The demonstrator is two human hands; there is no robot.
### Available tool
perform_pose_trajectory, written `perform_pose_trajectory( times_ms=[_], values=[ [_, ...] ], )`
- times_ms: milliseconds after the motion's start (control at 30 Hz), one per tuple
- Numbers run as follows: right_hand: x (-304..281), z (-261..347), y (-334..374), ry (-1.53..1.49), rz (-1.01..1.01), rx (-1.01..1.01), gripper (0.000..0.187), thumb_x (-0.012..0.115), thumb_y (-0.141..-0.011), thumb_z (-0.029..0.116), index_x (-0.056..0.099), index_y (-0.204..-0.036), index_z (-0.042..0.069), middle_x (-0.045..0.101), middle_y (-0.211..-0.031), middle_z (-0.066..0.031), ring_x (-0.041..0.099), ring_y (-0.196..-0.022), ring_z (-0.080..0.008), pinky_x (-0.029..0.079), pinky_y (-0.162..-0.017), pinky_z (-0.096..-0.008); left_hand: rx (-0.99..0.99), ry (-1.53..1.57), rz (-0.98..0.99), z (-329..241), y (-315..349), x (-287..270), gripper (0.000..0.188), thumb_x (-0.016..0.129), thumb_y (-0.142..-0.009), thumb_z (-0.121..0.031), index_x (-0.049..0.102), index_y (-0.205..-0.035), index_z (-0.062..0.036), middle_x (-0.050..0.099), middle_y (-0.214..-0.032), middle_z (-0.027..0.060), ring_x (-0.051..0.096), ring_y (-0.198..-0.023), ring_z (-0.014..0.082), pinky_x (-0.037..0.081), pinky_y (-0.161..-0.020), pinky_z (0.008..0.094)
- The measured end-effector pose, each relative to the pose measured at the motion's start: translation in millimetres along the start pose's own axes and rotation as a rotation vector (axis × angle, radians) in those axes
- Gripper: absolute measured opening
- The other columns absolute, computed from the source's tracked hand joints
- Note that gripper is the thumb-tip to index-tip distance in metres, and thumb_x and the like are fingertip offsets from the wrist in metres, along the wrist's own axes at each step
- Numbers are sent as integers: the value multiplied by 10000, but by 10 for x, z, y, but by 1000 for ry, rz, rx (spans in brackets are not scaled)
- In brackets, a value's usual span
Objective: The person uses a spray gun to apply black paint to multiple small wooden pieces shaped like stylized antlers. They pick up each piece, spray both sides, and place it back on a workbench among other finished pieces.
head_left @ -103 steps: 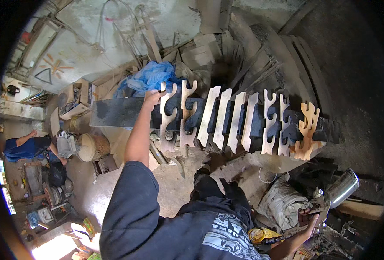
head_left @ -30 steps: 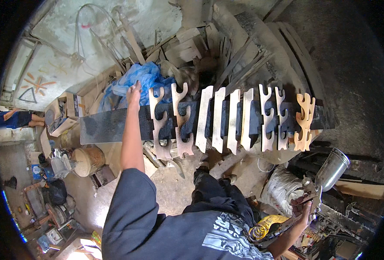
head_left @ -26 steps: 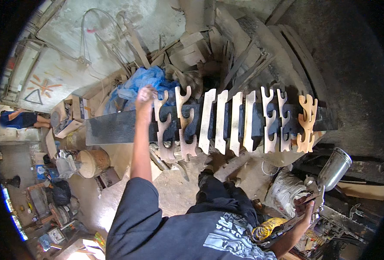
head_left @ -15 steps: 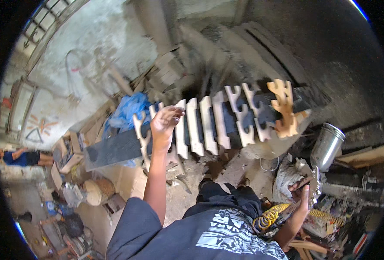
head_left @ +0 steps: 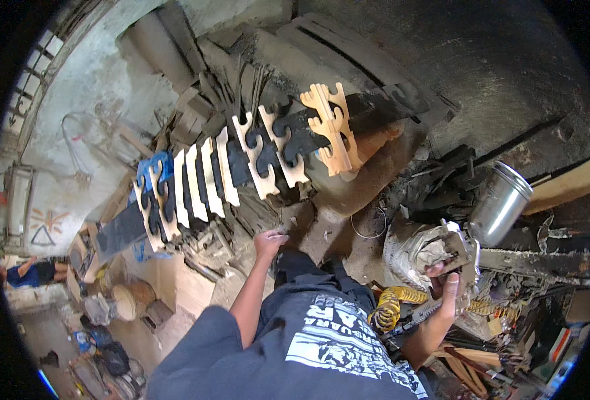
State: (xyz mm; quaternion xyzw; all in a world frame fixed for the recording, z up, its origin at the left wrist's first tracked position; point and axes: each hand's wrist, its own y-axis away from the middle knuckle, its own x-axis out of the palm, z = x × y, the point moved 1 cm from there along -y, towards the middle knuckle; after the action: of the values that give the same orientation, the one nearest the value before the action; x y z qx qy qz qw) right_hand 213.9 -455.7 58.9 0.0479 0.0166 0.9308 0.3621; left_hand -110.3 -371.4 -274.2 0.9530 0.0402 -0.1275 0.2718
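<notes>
My right hand (head_left: 445, 280) is wrapped round the handle of a spray gun with a shiny metal cup (head_left: 502, 203) on its upper end. A yellow coiled air hose (head_left: 396, 308) hangs beside that forearm. In front of my body is my left hand (head_left: 269, 245), its fingers curled together with nothing seen in them. Beyond it, pale wooden pieces lie in a row across a long dark board (head_left: 118, 231): plain straight slats (head_left: 212, 180), scroll-cut pieces (head_left: 255, 157) and, at the right end, a close-set group of scroll-cut pieces (head_left: 332, 133). Neither hand touches them.
Behind my right hand sits a whitish sack (head_left: 402, 250). Wood scraps (head_left: 472, 363) and clutter fill the lower right. A round wooden drum (head_left: 127, 301) stands on the left floor. Another person (head_left: 34, 272) is at the far left. Blue plastic (head_left: 156, 168) lies behind the board.
My left hand has dropped from over the row of wooden pieces to near my waist. The view has turned, so the board appears farther left. The spray gun stays in my right hand.
</notes>
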Motion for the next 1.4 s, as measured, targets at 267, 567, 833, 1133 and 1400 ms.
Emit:
perform_pose_trajectory(
  times_ms=[267,567,833,1133,1400],
  values=[
    [-835,2,-356,2,-64,13,461,530,-974,325,475,-1262,-31,601,-1021,-112,601,-951,-216,475,-958,-404,21,-853,699,-49,-301,1263,448,639,-806,-341,642,-1085,9,649,-1070,260,616,-1023,399,481,-896,428],
    [-766,292,-375,-60,-194,-12,482,459,-996,364,430,-1267,-33,540,-1054,-130,543,-1032,-248,422,-999,-424,695,-477,-125,-1809,-1232,1901,721,637,-713,29,397,-1391,-27,394,-1362,293,394,-1271,459,361,-1064,444],
    [-597,352,-462,-111,-380,-120,447,468,-990,338,438,-1223,-42,512,-997,-136,512,-905,-249,454,-895,-423,571,-441,-49,-1761,-1486,1898,744,619,-697,75,435,-1398,-95,493,-1232,231,470,-1203,407,405,-1012,423],
    [-524,266,-488,20,-336,-121,539,403,-1009,417,428,-1321,-23,578,-1033,-124,557,-1137,-302,405,-1031,-422,765,193,-194,-2659,-852,714,531,606,-774,71,523,-1296,11,604,-1228,147,586,-1119,199,434,-985,299],
    [-362,242,-513,-196,-195,-126,536,447,-994,391,439,-1266,-71,544,-1146,-181,543,-1020,-269,427,-980,-419,685,1043,-106,-3397,-936,-472,255,566,-934,-64,510,-1169,17,651,-1058,123,654,-940,195,532,-852,324]
  ],
)
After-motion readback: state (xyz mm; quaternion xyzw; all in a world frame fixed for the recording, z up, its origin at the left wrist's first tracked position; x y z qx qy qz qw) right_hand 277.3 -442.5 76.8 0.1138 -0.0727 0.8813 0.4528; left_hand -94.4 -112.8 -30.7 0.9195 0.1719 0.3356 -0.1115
